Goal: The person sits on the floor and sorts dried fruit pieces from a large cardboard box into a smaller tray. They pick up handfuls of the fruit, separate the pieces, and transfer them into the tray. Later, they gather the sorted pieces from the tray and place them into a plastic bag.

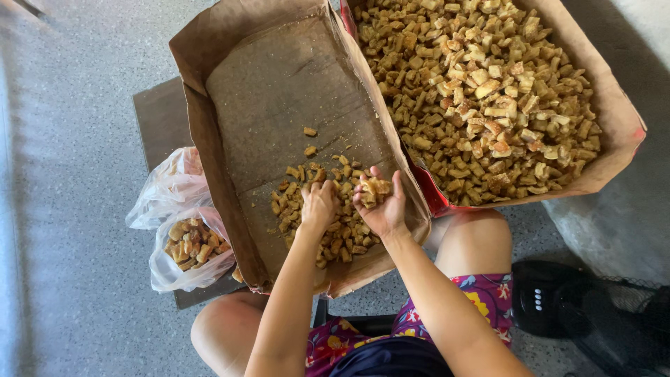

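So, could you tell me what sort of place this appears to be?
Probably an informal home or small food workspace: a person sits low over a speckled concrete floor, sorting fried pieces in cardboard boxes, with a filled plastic bag beside them.

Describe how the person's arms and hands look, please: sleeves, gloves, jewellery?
Both arms are bare, with no sleeves in view. The left hand and the right hand wear no gloves; no rings, watch or bracelet can be seen on fingers or wrists.
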